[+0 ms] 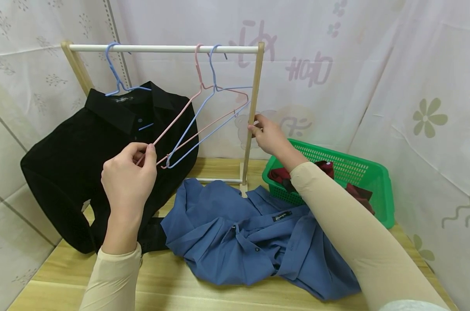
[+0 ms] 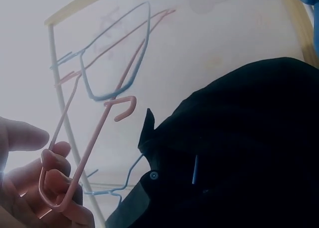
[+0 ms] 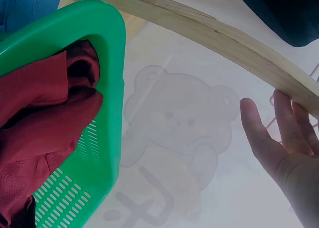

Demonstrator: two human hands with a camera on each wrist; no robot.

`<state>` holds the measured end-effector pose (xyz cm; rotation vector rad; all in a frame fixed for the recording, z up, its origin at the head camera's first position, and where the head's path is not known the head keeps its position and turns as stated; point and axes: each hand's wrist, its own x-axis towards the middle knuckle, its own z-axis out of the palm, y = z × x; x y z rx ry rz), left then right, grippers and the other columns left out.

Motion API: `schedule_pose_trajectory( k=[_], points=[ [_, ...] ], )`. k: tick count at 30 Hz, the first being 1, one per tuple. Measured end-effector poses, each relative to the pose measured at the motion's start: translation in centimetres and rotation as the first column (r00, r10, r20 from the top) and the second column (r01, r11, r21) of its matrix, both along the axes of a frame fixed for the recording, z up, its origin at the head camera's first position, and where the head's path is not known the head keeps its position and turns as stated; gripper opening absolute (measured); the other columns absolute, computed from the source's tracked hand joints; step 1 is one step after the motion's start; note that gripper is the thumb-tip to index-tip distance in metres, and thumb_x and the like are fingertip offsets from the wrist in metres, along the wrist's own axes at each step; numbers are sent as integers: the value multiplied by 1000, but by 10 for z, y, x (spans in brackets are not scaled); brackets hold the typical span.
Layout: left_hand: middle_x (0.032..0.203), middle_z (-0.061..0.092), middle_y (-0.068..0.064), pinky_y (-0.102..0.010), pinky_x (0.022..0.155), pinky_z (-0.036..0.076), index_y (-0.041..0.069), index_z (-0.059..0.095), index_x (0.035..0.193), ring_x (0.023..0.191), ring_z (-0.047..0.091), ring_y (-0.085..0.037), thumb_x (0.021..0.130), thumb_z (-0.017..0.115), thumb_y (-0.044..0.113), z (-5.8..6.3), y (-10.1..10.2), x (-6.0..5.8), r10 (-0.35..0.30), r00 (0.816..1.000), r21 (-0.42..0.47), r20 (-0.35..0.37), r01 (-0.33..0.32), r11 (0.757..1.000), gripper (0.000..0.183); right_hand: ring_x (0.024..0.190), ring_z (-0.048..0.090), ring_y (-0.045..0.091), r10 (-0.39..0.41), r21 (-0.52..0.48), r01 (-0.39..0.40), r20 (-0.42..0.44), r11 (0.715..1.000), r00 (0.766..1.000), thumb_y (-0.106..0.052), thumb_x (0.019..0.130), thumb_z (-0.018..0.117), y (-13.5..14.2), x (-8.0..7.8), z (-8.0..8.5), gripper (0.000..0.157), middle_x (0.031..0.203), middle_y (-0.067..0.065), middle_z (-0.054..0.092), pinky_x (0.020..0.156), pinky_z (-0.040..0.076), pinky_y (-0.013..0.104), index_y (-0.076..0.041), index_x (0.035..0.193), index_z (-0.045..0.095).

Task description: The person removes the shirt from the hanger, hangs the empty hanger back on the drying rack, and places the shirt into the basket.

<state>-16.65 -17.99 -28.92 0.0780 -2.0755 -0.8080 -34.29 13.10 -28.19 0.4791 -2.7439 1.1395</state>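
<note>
My left hand (image 1: 127,175) holds the lower left corner of a pink wire hanger (image 1: 179,113); in the left wrist view the fingers curl round its bend. A blue hanger (image 1: 191,123) hangs beside it, both hooked over the white bar of a clothes rack (image 1: 161,49). At the rack's right wooden post (image 1: 252,103), my right hand (image 1: 271,136) grips the wood with its fingertips. A black shirt (image 1: 114,129) hangs from another blue hanger (image 1: 118,80) at the rack's left end. On the wooden table below lies a crumpled blue shirt (image 1: 227,242), collar toward the rack.
Behind my right forearm stands a green plastic basket (image 1: 382,190), with dark red cloth (image 3: 40,103) inside. Pale printed curtains (image 1: 414,65) close in the back and sides. One black sleeve reaches down to the wooden table (image 1: 172,285) beside the blue shirt.
</note>
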Motion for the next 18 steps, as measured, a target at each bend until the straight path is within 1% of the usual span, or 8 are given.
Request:
schedule_pose_trajectory(
  k=[4, 11, 15, 18],
  points=[
    [80, 74, -18, -39, 64, 39, 2, 79, 106, 67, 59, -32, 108, 60, 30, 0, 0, 0, -3, 1000, -3, -4, 3, 1000, 35, 126, 69, 35, -3, 1, 3, 2, 1000, 1000, -31, 115, 47, 0, 1, 1, 39, 141, 19, 67, 97, 58, 52, -10, 148, 51],
    [81, 74, -19, -40, 65, 41, 2, 79, 106, 69, 60, -33, 108, 59, 31, 1, 0, 0, -7, 1000, 3, 10, 7, 1000, 35, 126, 70, 35, -7, 3, 7, -6, 1000, 1000, -31, 115, 48, 0, 2, 1, 38, 140, 18, 68, 96, 58, 51, -11, 147, 52],
    [85, 76, -19, -42, 67, 43, 2, 79, 107, 71, 62, -34, 108, 59, 30, 0, -1, 0, -9, 1000, 7, 9, 9, 1000, 34, 125, 70, 36, -8, 9, 8, -16, 1000, 1000, -30, 115, 49, 0, 1, 1, 38, 138, 19, 69, 98, 58, 52, -9, 146, 52],
    [91, 78, -20, -43, 69, 45, 2, 78, 110, 75, 65, -35, 108, 60, 29, 0, -2, -1, -15, 1000, 8, 7, 14, 1000, 33, 125, 70, 36, -7, 12, 8, -19, 1000, 1000, -30, 115, 49, 0, 1, 0, 37, 138, 19, 69, 100, 57, 53, -9, 145, 53]
  ],
)
